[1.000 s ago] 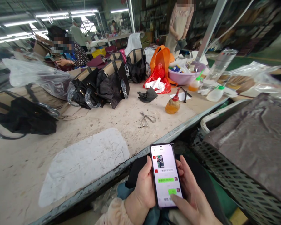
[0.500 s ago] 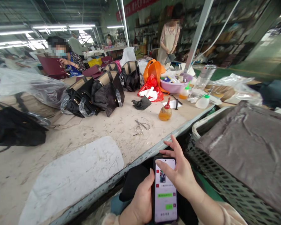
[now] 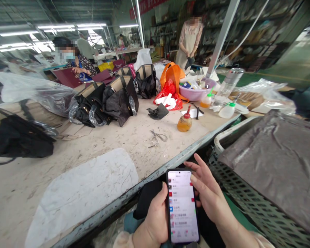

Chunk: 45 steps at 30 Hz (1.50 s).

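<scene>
- Black-edged rectangular smartphone (image 3: 183, 206) is off the pale, stained worktable (image 3: 136, 139), held upright just outside its near edge, above the lap; lit screen faces the wearer, presumably for reading.
- Left hand (image 3: 155, 220): grasping the phone along its left side, thumb on that edge; this seems to carry the weight.
- Right hand (image 3: 209, 193): not clenched; fingers loosely spread beside the phone, thumb at the screen's upper right edge. Likely left free to work the screen. Whether the thumb presses: cannot tell.
- Silver metal scissors (image 3: 158, 138) lie inboard of the near edge; amber squeeze bottle with red nozzle (image 3: 184, 124) stands upright to their right, perhaps to keep its liquid from the tip.
- Flat white sheet with rounded corners (image 3: 85, 193) lies along the near edge, a dark thread on it.
- Boxy black fabric bags with beige tops (image 3: 120, 98) stand in a row toward the far edge, probably to save space.
- Lilac plastic basin (image 3: 195, 93) sits toward the right end.
- Room: white strip lights (image 3: 57, 27) overhead; a co-worker in a pale apron (image 3: 188, 41) stands beyond the worktable.
</scene>
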Available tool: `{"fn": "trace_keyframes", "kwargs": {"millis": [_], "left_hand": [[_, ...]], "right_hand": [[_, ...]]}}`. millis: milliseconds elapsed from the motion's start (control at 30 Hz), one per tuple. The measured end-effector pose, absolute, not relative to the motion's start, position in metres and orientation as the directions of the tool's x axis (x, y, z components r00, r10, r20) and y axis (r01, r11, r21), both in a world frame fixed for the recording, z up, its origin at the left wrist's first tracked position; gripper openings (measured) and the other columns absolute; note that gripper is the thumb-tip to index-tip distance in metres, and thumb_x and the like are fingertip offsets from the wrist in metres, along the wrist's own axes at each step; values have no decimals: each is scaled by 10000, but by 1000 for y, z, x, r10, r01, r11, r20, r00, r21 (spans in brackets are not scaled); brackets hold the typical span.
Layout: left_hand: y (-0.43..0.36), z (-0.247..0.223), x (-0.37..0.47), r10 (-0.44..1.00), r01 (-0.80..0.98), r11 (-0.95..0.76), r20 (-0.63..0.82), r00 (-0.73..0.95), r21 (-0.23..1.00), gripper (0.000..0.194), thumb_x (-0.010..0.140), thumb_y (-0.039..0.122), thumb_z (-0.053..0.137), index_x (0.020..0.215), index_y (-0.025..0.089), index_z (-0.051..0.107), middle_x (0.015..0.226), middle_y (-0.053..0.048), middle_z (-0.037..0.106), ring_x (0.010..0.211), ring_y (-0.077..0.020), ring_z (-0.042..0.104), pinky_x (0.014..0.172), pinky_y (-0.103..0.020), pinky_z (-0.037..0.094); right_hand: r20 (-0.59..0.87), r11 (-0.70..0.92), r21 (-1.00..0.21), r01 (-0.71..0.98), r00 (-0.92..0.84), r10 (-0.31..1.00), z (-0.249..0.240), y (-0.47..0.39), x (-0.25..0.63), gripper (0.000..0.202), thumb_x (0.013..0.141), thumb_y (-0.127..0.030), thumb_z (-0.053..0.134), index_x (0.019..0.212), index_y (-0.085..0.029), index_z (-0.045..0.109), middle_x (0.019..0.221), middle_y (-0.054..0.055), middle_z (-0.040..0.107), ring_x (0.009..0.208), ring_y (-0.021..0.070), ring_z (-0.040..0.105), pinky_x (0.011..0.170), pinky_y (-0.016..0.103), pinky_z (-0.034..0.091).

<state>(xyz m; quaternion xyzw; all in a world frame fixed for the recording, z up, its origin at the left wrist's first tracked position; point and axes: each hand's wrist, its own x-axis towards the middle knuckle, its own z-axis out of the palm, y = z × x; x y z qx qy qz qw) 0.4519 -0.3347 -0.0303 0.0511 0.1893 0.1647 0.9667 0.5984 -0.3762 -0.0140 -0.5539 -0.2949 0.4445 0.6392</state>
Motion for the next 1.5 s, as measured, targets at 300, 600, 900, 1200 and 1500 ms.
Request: {"fn": "trace_keyframes", "kwargs": {"millis": [300, 600, 900, 1200, 1500], "left_hand": [[-332, -28, 451, 369, -358, 929, -302, 879, 94, 726, 931, 588, 246, 1311, 43, 540, 1269, -197, 620, 1211, -317, 541, 1051, -429, 302], [-331, -28, 451, 333, -321, 943, -290, 897, 88, 767, 896, 640, 272, 1239, 37, 599, 1206, -228, 645, 1220, -378, 523, 1057, -515, 271], [-328, -23, 451, 367, -353, 930, -284, 886, 101, 735, 926, 581, 255, 1301, 15, 537, 1214, -231, 641, 1208, -355, 542, 1051, -486, 295], [-330, -27, 450, 327, -316, 945, -332, 885, 90, 709, 920, 570, 294, 1271, 18, 568, 1160, -228, 670, 1189, -362, 556, 1048, -499, 292], [-328, -27, 450, 312, -307, 949, -368, 876, 75, 665, 929, 539, 323, 1243, 19, 594, 1163, -210, 677, 1182, -328, 566, 1043, -451, 317]], "right_hand": [[-259, -135, -913, -384, 293, 920, -19, -406, 581, 694, 876, -384, 631, 1460, -354, 257, 1358, 57, 480, 1207, 250, 492, 984, 398, 438], [-295, -222, -941, -256, 299, 908, -13, -404, 574, 814, 839, -360, 664, 1488, -366, 174, 1343, 49, 476, 1006, 218, 567, 792, 333, 508], [-321, -235, -917, -322, 247, 914, -8, -407, 577, 809, 809, -278, 679, 1477, -383, 234, 1397, 30, 430, 862, 160, 569, 667, 261, 490], [-292, -203, -922, -330, 248, 923, -20, -410, 583, 749, 819, -271, 686, 1458, -352, 302, 1238, 38, 558, 986, 207, 576, 754, 292, 498], [-265, -142, -890, -434, 237, 935, -19, -407, 584, 594, 845, -256, 675, 1379, -285, 417, 1203, 55, 627, 994, 220, 629, 845, 345, 526]]}}
